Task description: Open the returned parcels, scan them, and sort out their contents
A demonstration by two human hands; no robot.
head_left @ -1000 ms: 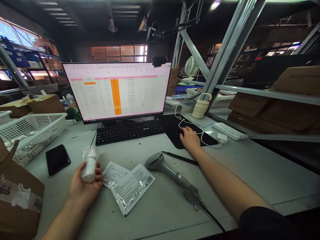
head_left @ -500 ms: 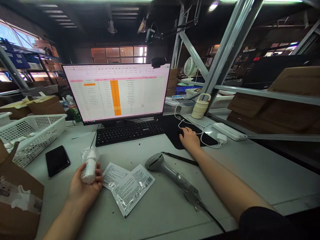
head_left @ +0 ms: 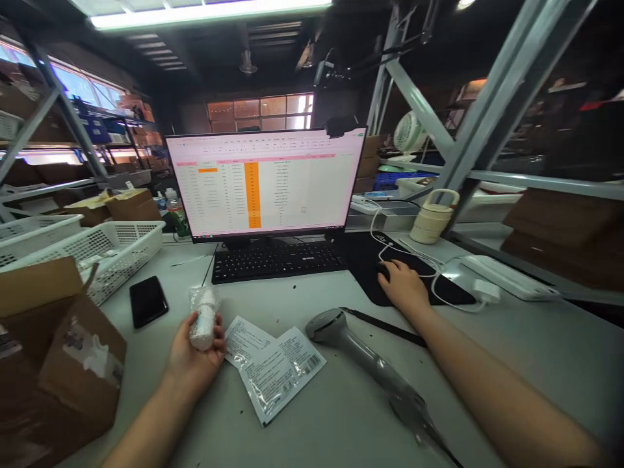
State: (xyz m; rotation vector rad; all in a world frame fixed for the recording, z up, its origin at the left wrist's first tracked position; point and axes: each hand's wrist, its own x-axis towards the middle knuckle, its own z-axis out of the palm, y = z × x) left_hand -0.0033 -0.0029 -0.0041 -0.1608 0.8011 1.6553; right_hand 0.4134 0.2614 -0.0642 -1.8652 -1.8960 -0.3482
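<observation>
- Left hand [head_left: 199, 357]: fingers curled round one wrapped bottle [head_left: 203, 323], near left.
- Right hand [head_left: 405, 286]: fingers over one mouse [head_left: 383, 268], right; cannot tell how firmly.
- Two sachets [head_left: 279, 376] overlap, right of the bottle.
- One scanner [head_left: 373, 365], right of them.
- One phone [head_left: 148, 302], left.

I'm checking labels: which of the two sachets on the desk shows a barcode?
The right sachet, nearer the scanner: its barcode shows at the right corner. The left sachet, partly covered, shows none.
</observation>
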